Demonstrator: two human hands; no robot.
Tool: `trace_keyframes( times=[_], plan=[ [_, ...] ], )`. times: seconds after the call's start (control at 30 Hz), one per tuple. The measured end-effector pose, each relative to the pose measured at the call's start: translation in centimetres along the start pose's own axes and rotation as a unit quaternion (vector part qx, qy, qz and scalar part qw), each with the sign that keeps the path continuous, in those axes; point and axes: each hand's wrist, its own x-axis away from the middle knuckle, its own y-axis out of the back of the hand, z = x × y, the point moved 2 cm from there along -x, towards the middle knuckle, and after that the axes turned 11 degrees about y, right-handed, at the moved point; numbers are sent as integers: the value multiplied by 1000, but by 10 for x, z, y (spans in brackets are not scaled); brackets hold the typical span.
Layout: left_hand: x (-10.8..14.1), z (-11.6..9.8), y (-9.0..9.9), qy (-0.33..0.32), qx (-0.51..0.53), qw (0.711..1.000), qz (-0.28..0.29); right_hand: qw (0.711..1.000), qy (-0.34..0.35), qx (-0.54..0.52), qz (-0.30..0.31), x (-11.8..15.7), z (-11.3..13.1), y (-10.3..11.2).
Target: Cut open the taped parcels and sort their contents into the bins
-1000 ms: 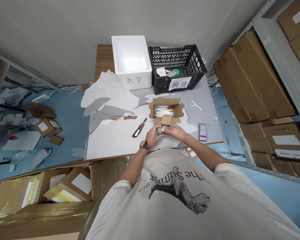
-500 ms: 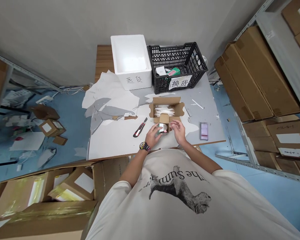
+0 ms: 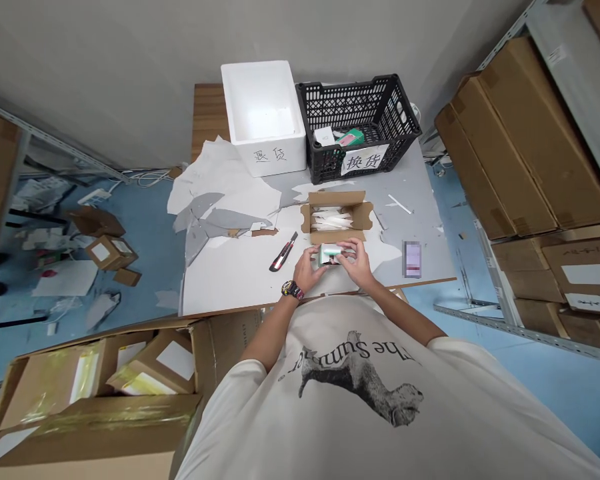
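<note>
A small white box with green edges [image 3: 331, 250] is between my two hands, close to the table's front edge. My left hand [image 3: 307, 269], with a watch on the wrist, grips its left end. On the opposite end, the fingers and thumb of my right hand [image 3: 357, 264] are closed on the same box. Fingers cover part of its near side, where a dark detail shows. Just beyond it stands an open brown cardboard box [image 3: 337, 236] with white padding [image 3: 331, 219] inside. A utility knife [image 3: 283, 252] lies left of my left hand.
At the back stand a white foam box [image 3: 280, 158] and a black plastic crate [image 3: 325, 158] holding small boxes. A phone [image 3: 413, 259] lies at the right, below a white strip [image 3: 400, 204]. Torn paper covers much of the table. Large cartons [image 3: 525, 133] fill the right shelf.
My right hand has moved in from beside the small box and now grips its right end. The brown flap that stood up behind it no longer shows; its white and green top does.
</note>
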Motion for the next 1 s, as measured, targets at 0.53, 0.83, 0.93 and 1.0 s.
trace_keyframes(
  times=[0.53,0.83,0.93,1.0],
  plan=[
    [-13,-4,6,-70,-64,994,63,962,142,196,124,13,-5,9],
    [-25,-4,-12,-42,-128,986,93,965,108,153,184,21,-8,7],
    [-18,-25,-8,-36,-137,986,94,966,109,144,185,20,9,17],
    [-12,-51,6,-44,-127,988,78,967,134,137,169,15,32,28]
  ],
)
